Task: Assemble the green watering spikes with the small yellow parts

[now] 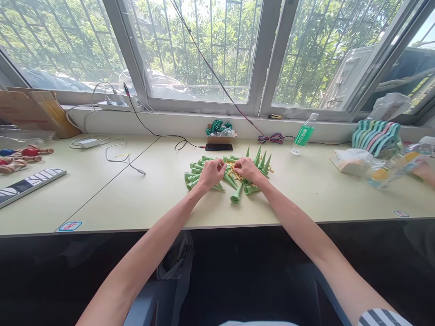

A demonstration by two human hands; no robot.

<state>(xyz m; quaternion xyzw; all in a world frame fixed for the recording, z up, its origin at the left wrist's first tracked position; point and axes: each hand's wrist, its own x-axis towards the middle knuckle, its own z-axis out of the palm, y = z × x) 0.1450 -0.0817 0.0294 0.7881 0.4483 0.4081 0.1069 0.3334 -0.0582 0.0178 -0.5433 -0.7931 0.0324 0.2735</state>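
Note:
Green plastic cones [237, 194] lie in a loose heap on the table, several on their sides. To the right, several slim green cones [267, 164] stand with points up. Small yellow pieces [235, 174] are scattered among them. My left hand [213, 173] is over the left part of the heap, thumb and fingertips pinched together; anything between them is too small to make out. Just to its right, my right hand [247, 168] has its fingers bent together at the yellow pieces, and its fingertips hide whatever they hold.
A black phone [219, 147] lies behind the heap, before a small box [219, 138] with green material. A green-labelled bottle [304, 134] stands back right, with tissues [353, 160] and hangers [376, 137] beyond. Cables [126, 158] and wooden toys [25, 156] are at left.

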